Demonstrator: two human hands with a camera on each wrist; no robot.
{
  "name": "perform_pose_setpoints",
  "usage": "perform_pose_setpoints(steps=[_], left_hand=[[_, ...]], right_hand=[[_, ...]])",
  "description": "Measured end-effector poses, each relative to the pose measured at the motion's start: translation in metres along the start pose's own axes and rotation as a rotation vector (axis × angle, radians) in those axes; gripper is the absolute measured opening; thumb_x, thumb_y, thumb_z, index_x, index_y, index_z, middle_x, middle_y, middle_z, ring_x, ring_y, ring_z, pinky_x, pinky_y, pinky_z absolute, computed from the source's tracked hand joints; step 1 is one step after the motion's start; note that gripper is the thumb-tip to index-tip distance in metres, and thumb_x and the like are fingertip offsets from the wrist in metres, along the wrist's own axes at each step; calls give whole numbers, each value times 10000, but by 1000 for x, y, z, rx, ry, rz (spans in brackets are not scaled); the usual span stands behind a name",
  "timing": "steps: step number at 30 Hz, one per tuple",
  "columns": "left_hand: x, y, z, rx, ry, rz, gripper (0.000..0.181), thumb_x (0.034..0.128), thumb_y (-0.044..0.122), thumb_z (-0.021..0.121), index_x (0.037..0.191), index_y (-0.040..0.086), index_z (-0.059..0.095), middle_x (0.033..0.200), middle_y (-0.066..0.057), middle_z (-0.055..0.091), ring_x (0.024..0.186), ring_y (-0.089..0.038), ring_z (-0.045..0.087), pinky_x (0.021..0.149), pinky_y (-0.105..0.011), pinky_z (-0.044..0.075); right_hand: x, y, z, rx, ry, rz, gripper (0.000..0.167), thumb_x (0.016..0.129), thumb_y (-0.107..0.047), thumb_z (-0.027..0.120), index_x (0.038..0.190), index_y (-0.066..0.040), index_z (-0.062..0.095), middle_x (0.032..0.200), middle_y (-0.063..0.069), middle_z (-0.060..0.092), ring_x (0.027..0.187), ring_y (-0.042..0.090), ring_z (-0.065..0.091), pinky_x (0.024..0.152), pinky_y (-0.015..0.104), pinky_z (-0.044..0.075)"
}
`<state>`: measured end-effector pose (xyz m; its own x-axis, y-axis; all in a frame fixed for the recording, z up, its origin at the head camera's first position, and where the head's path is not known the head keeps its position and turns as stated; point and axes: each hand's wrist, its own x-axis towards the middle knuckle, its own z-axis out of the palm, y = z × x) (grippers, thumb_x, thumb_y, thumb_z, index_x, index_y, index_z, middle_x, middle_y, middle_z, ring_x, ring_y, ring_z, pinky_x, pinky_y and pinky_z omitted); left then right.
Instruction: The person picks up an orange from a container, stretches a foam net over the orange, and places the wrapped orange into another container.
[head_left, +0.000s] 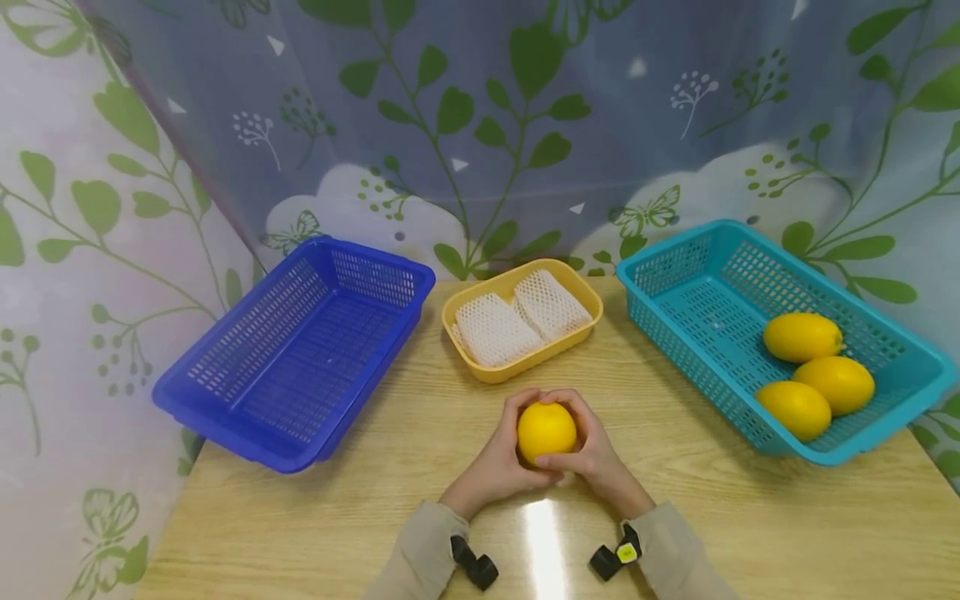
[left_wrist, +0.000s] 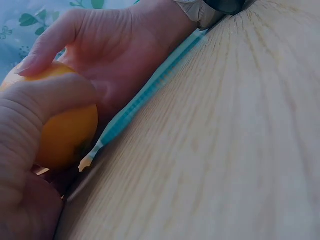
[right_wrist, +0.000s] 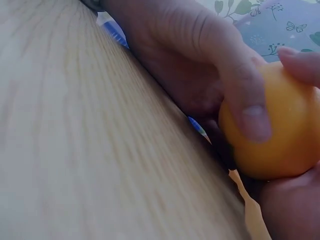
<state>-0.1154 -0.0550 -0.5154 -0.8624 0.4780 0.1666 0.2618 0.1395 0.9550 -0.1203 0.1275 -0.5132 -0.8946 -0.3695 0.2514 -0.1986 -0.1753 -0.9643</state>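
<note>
Both hands grip one yellow lemon low over the table, in the lower middle of the head view. My left hand curls round its left side, and my right hand wraps the right side with the thumb across the near face. In the left wrist view the lemon looks more orange, with a thumb lying over it. The right wrist view shows thumbs on the lemon from two sides. Its underside is mostly hidden by the palms and fingers.
Beyond the hands stands a yellow tray with white foam net sleeves. At left is a blue basket. A teal basket at right holds three lemons. A patterned curtain backs the wooden table.
</note>
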Motion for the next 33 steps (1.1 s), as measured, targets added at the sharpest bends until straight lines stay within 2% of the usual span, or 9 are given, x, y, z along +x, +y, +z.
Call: perform_pose_setpoints(steps=[1,5,8,10,12,19,23,29,33], left_hand=[[-1,4,-1,2,-4,2,1047,706,20,872,1495,196,206,1512,-35,340,1329,-194,414,1110,-413,332],[-1,2,0,1,-7,28,1029,720,-7,846,1494,260,222,1511,4,340,1300,-187,437,1094,-414,349],[-1,-10,1,20,4,50,1063,716,17,851,1495,347,207,1497,46,352,1273,-172,455,1070,-409,372],[-1,-10,1,30,4,38,1066,715,7,848,1494,363,214,1497,53,354,1275,-174,455,1064,-423,376],[-1,-11,1,38,9,44,1058,712,0,849,1494,360,234,1508,64,348,1302,-178,438,1075,-449,365],[-1,-14,5,88,-1,133,1007,695,87,903,1490,282,318,1593,38,271,1452,-204,283,1130,-517,298],[-1,-15,5,70,-3,139,1012,683,108,917,1491,285,333,1598,35,283,1450,-190,293,1122,-500,318],[2,-13,3,49,-21,136,978,711,157,905,1494,311,339,1608,-31,273,1450,-165,289,1129,-490,309],[1,-10,3,35,-26,153,932,732,164,891,1484,309,359,1610,-53,274,1461,-166,269,1154,-489,263]], right_hand=[[0,0,0,3,4,5,659,722,-6,819,1278,-22,466,1318,137,499,1198,254,475,993,359,388],[-1,0,1,-10,35,43,621,760,-27,792,1294,-45,475,1330,120,499,1189,256,478,982,375,394],[-1,1,2,-23,55,55,566,813,-44,749,1306,-39,472,1333,104,506,1188,245,486,989,355,401],[-1,3,1,-27,68,52,520,853,-38,707,1315,-25,471,1327,92,518,1183,232,496,990,326,410],[-1,5,1,-40,81,53,466,892,-33,659,1321,-17,477,1319,74,532,1177,212,506,984,295,418],[-3,6,2,-151,104,87,308,961,-70,570,1254,19,535,1228,100,569,1073,173,553,909,265,466],[-3,6,2,-177,122,94,281,977,-89,566,1239,9,578,1223,119,591,1075,162,564,913,256,471],[1,5,1,-228,147,35,234,1006,-77,517,1197,4,625,1155,107,636,1019,151,585,872,249,485],[1,3,0,-253,156,64,269,1053,-148,444,1157,10,636,1078,96,639,940,156,582,818,249,485]])
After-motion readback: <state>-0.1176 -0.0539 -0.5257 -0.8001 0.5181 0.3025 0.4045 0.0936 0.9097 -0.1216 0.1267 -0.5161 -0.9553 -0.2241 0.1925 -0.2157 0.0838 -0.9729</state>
